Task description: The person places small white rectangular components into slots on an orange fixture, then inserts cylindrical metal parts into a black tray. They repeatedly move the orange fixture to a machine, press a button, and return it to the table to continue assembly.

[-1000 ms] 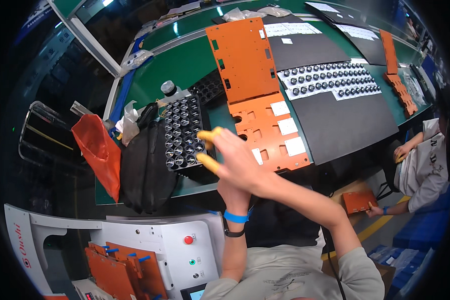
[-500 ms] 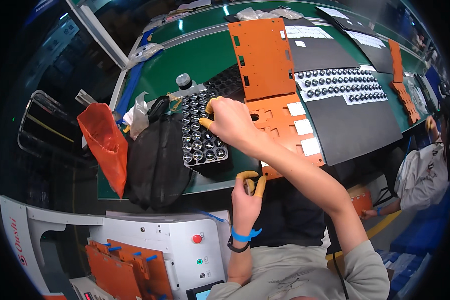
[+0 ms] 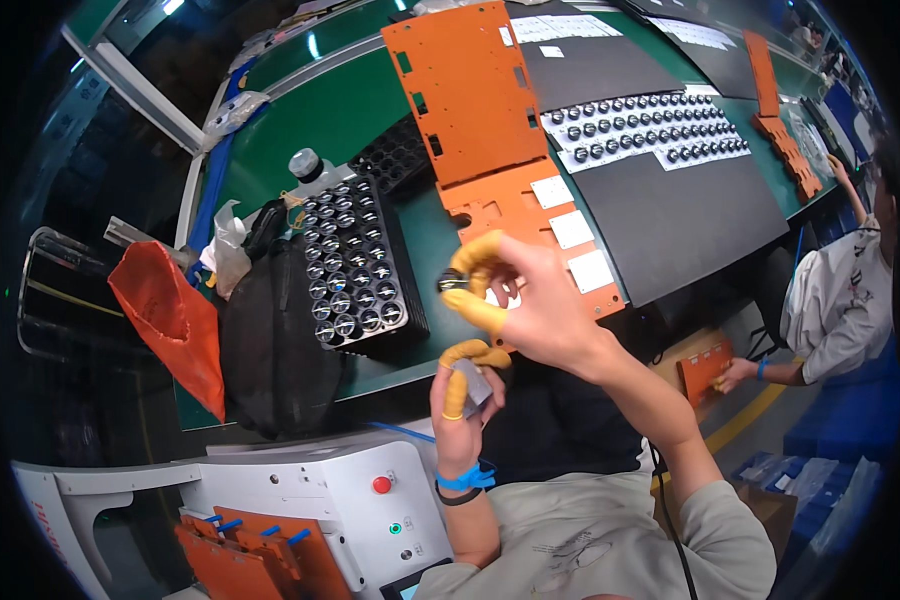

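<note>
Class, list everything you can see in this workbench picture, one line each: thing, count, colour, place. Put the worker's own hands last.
Workbench: one, green top, across the upper picture.
Black tray of lenses: one, left of centre, by the bench edge.
Orange plates: two, large one at top centre, a smaller one with white labels below it.
Dark mats: grey-black, right of the plates; one carries rows of small round parts.
Black bag: one, at the bench's left end.
Orange bag: one, hanging further left.
White machine: one, with red button, bottom left.
Co-worker: one, pale sleeve, right edge.
Right hand: yellow finger cots, pinching a small dark part.
Left hand: yellow cots, holding a small grey piece.
</note>
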Tool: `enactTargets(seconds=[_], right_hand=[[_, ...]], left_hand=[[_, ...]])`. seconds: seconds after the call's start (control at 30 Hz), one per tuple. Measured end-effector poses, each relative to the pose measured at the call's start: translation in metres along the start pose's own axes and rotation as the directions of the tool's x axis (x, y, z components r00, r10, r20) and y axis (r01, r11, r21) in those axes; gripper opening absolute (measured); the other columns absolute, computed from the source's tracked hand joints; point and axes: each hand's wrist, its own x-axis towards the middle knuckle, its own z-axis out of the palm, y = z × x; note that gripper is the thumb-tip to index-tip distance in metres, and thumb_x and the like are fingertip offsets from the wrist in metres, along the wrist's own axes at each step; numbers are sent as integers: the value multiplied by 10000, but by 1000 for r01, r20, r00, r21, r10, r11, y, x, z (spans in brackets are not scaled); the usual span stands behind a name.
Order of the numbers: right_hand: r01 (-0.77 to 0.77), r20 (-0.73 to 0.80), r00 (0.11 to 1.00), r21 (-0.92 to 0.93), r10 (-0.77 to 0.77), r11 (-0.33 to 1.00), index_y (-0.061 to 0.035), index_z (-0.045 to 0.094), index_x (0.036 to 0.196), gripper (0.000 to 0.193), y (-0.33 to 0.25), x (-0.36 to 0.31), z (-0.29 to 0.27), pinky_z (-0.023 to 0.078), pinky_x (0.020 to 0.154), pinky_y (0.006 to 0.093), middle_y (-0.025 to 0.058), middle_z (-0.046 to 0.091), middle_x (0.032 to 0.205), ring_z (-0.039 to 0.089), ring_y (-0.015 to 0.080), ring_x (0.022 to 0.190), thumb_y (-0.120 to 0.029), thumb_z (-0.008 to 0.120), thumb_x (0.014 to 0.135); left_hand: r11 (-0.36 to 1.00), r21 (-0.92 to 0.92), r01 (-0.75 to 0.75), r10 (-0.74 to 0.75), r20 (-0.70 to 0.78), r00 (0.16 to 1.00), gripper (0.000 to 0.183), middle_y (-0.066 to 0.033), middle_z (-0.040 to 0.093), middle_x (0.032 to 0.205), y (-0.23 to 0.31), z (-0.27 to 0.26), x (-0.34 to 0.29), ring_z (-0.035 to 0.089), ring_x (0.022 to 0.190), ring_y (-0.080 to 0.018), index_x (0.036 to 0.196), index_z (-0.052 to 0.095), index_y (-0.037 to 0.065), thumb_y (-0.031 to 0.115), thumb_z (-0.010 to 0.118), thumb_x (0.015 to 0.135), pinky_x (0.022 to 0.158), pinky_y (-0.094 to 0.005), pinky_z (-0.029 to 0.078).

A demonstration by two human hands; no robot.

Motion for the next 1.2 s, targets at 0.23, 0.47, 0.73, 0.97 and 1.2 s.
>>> enactTargets(seconds=[0.23, 0.47, 0.73, 0.97, 1.2], right_hand=[[-132, -6, 991, 179, 135, 975, 58, 621, 1044, 227, 32, -43, -41, 469, 688, 229, 60, 652, 926, 560, 63, 780, -28, 730, 864], [23, 43, 998, 345, -40, 938, -49, 593, 1023, 292, 43, -80, -42, 408, 684, 226, 3, 570, 891, 486, 74, 758, -59, 766, 788], [186, 33, 980, 188, -195, 965, -10, 655, 1030, 308, 22, -90, -51, 407, 635, 267, 47, 554, 849, 505, 147, 745, -95, 800, 772], [53, 166, 981, 251, -97, 966, -28, 702, 1097, 286, 32, -89, -56, 407, 632, 255, 36, 607, 888, 514, 128, 736, -59, 758, 819], [101, 228, 960, 257, -162, 961, -14, 675, 1124, 303, 26, -84, -72, 489, 750, 301, 82, 640, 1072, 590, 183, 860, 7, 725, 826]], left_hand=[[879, 446, -168, 267, -169, 949, 375, -40, 614, 906, 0, 21, 17, 401, 614, -37, 1229, 536, 54, 357, 414, 1046, 515, -178, 282], [991, 52, -127, 129, -31, 991, 403, -124, 646, 1032, 8, 46, 8, 408, 619, -55, 1180, 461, 90, 460, 390, 1039, 513, -186, 291], [958, 95, -272, 275, -26, 961, 482, -238, 612, 1209, 8, 65, 1, 482, 751, -89, 1138, 433, 103, 497, 619, 932, 652, -217, 389], [942, 27, -335, 332, 83, 940, 474, -297, 495, 1384, 4, 71, -4, 566, 1140, -232, 1083, 408, 96, 72, 792, 806, 996, -372, 445], [898, 199, -393, 358, 189, 914, 439, -325, 437, 1437, 8, 71, -4, 497, 1314, -339, 1075, 394, 84, 46, 759, 834, 1076, -430, 403]])
